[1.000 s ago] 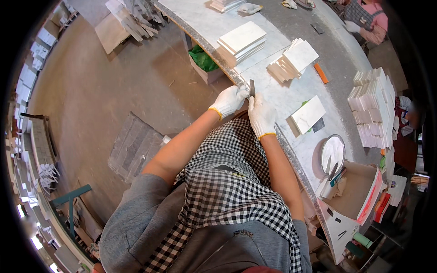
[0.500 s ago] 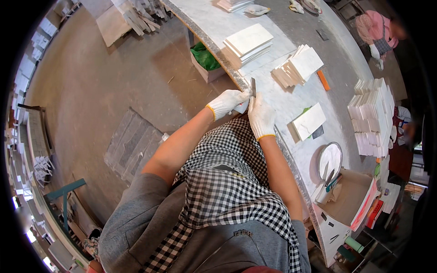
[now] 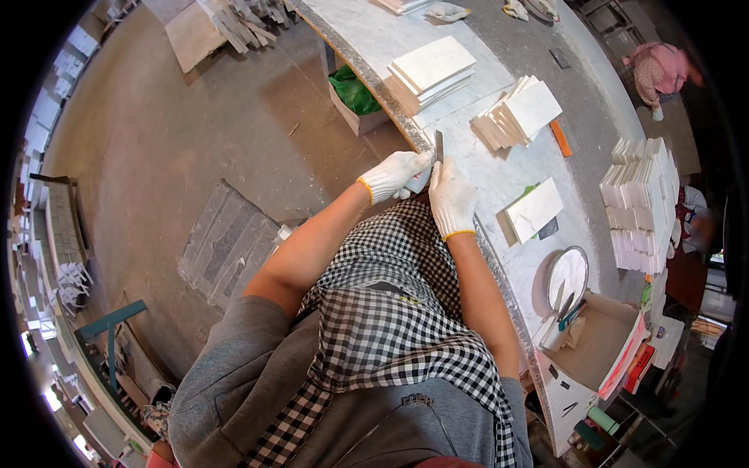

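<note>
Nearest the camera, a checked apron covers the person's front, and both bare forearms reach forward from it to the near edge of the bench.

The left hand, in a white knit glove with a yellow cuff, is curled at the bench edge with its fingers pressed together around a small pale piece. The piece is mostly hidden by the glove, so what it is cannot be told. It sits right at the edge, which looks like a way of bracing it against the stone.

The right hand, gloved alike, lies touching the left, fingers closed on a thin dark blade that stands upright above both hands. The two hands meet, in my judgement, so that one steadies while the other works the tool.

Just beyond, a single white tile lies flat within easy reach. Further out stand a fanned stack of tiles, an orange tool beside it, and a squared stack of larger slabs. To the right a tall pile of tiles and a round mirror are set apart. Under the bench is a box with green material.
</note>
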Motion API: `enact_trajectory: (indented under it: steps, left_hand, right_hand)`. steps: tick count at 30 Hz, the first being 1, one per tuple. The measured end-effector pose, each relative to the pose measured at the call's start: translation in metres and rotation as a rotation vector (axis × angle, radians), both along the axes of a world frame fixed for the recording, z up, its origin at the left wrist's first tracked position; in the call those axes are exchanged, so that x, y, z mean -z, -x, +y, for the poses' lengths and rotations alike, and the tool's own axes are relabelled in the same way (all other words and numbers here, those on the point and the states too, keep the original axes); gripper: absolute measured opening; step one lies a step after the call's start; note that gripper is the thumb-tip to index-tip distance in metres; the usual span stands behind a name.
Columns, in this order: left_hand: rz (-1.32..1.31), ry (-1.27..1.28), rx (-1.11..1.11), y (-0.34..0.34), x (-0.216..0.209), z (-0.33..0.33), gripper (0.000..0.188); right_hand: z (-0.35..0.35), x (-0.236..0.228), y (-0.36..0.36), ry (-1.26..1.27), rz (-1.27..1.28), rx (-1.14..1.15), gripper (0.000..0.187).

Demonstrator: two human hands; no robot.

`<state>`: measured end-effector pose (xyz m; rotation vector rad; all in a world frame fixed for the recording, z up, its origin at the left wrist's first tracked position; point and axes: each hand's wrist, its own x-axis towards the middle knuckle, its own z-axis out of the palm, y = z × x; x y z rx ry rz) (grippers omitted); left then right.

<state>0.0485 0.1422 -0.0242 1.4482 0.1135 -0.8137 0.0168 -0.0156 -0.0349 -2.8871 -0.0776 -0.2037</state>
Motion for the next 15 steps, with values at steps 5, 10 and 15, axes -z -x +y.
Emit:
enact_trajectory:
  steps: [5,10,15]
  left_hand:
    - [0.001,-0.036,-0.034,0.0008,-0.003,-0.002,0.049]
    - [-0.01,-0.076,-0.047,0.0014,-0.0033,-0.0011,0.051]
    - [-0.02,-0.055,-0.058,0.0028,0.0,-0.0011,0.052]
  right_hand:
    - [0.0014,-0.0031,-0.0011,0.016,0.009,0.011,0.025]
    - [0.0044,-0.0069,-0.001,0.002,-0.001,0.013,0.025]
    - [0.0062,-0.0066,-0.0027,0.014,0.005,0.021,0.023]
